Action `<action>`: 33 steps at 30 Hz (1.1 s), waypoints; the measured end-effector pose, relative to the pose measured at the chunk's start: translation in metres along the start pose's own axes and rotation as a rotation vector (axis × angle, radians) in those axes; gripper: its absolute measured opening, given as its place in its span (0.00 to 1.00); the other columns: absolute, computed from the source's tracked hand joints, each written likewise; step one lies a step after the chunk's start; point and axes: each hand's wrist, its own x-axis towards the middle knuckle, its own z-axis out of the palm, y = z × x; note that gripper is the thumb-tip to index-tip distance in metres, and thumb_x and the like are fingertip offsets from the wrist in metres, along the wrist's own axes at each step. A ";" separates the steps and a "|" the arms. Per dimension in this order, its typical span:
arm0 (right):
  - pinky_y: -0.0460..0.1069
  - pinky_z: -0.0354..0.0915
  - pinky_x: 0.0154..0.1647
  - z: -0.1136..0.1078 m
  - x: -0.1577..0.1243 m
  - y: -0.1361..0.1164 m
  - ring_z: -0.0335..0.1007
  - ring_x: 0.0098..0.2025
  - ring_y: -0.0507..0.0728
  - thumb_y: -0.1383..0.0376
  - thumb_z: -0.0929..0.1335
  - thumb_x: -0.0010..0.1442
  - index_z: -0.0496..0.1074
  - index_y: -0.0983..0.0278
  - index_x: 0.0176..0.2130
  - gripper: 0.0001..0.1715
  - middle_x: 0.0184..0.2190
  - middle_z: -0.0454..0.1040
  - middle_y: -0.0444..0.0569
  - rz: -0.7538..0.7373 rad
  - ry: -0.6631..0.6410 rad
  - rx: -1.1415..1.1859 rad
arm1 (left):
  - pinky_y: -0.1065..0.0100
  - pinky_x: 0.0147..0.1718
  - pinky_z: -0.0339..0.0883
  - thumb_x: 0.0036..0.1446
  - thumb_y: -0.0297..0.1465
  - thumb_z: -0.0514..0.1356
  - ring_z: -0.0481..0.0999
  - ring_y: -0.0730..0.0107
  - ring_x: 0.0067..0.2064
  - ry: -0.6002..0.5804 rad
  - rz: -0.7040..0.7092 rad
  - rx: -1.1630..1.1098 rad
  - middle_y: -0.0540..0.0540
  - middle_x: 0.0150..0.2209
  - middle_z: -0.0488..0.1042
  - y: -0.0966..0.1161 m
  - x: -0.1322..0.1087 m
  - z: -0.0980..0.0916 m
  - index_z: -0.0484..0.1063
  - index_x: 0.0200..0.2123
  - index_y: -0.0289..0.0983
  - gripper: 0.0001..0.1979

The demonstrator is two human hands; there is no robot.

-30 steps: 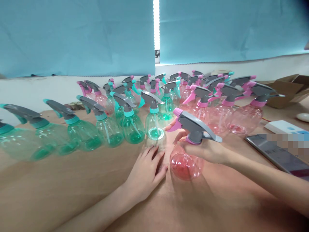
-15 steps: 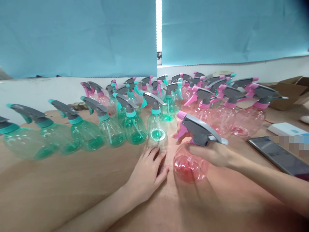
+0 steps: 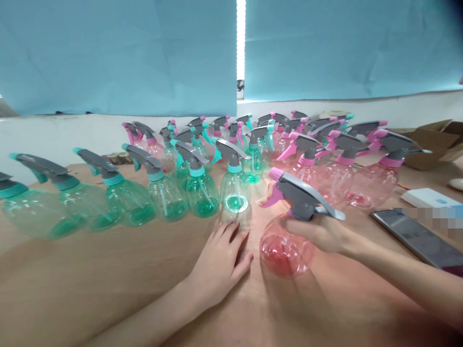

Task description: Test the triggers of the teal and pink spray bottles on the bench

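Observation:
My right hand [image 3: 320, 232] is wrapped round the neck of a pink spray bottle [image 3: 284, 253], whose grey and pink trigger head points up and to the left. Part of the fingers is hidden behind the bottle. Flat on the wooden table [image 3: 144, 270] lies my left hand [image 3: 220, 262], its fingers spread and holding nothing. Just beyond its fingertips stands a clear green spray bottle [image 3: 235, 190] with a grey and teal head. A darker green spray bottle [image 3: 201, 195] is beside that one, in a row running off to the left.
Pink spray bottles [image 3: 374, 180] stand to the right, and several mixed ones crowd behind. A phone [image 3: 412, 238] and a white box-like device [image 3: 430, 195] lie at the right. Farther back is an open cardboard box [image 3: 430, 144]. Blue curtains [image 3: 119, 58] hang behind the table.
The view has shifted slightly. The pink spray bottle in my right hand sits marginally lower and farther right in view; both hands otherwise keep their places.

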 end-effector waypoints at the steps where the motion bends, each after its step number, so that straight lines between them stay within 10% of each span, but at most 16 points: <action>1: 0.45 0.41 0.15 0.001 0.000 0.001 0.39 0.18 0.47 0.67 0.61 0.44 0.44 0.59 0.19 0.17 0.16 0.43 0.36 -0.004 0.011 -0.003 | 0.45 0.57 0.59 0.64 0.36 0.55 0.63 0.47 0.60 0.001 0.000 0.001 0.35 0.60 0.65 0.000 0.000 0.000 0.67 0.57 0.35 0.20; 7: 0.47 0.57 0.18 0.008 -0.001 0.001 0.55 0.19 0.50 0.69 0.63 0.46 0.60 0.58 0.24 0.06 0.18 0.58 0.38 -0.068 0.141 0.019 | 0.43 0.58 0.58 0.64 0.35 0.56 0.62 0.45 0.61 -0.006 0.000 -0.008 0.34 0.60 0.65 0.000 -0.001 0.001 0.67 0.57 0.34 0.21; 14: 0.57 0.70 0.47 0.007 0.001 0.002 0.74 0.44 0.60 0.72 0.63 0.49 0.71 0.57 0.39 0.17 0.38 0.77 0.47 -0.167 0.088 0.034 | 0.44 0.58 0.57 0.64 0.35 0.56 0.62 0.46 0.61 -0.007 -0.005 -0.017 0.35 0.60 0.64 -0.001 0.000 0.001 0.66 0.58 0.34 0.21; 28: 0.58 0.69 0.50 0.006 0.001 0.005 0.75 0.44 0.59 0.71 0.65 0.55 0.71 0.58 0.33 0.09 0.38 0.79 0.47 -0.163 0.044 -0.007 | 0.44 0.56 0.60 0.64 0.35 0.55 0.63 0.46 0.60 0.034 0.008 -0.056 0.36 0.60 0.65 -0.001 -0.001 0.001 0.66 0.57 0.37 0.19; 33: 0.54 0.72 0.34 0.008 0.000 0.004 0.73 0.30 0.58 0.67 0.65 0.57 0.74 0.56 0.39 0.10 0.26 0.75 0.44 -0.096 0.057 -0.030 | 0.45 0.56 0.60 0.64 0.36 0.55 0.63 0.47 0.60 0.030 0.002 -0.045 0.36 0.59 0.66 -0.001 -0.001 0.001 0.66 0.57 0.36 0.20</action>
